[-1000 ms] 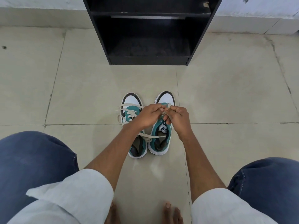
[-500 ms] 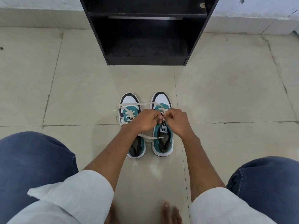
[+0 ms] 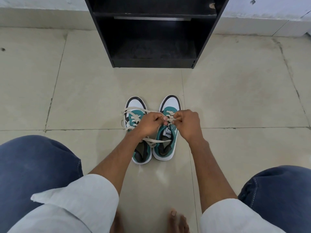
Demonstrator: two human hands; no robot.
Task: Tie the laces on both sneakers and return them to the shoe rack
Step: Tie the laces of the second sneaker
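Two teal, white and black sneakers stand side by side on the tiled floor, toes pointing away from me. The left sneaker (image 3: 134, 105) has loose cream laces trailing over its top and across to the right shoe. Over the right sneaker (image 3: 170, 140), my left hand (image 3: 149, 123) and my right hand (image 3: 186, 125) meet, each pinching part of the right sneaker's laces (image 3: 170, 117) above the tongue. The black shoe rack (image 3: 153, 63) stands beyond the shoes with its lower shelf bare.
My knees in blue jeans frame the lower left and lower right corners, and my bare toes (image 3: 176, 219) show at the bottom. A pale wall skirting runs behind the rack. Beige floor tiles (image 3: 235, 98) spread to both sides.
Both hands have stayed pinched on the right sneaker's laces and drawn closer together over the tongue. The view has shifted slightly; the shoes have not moved.
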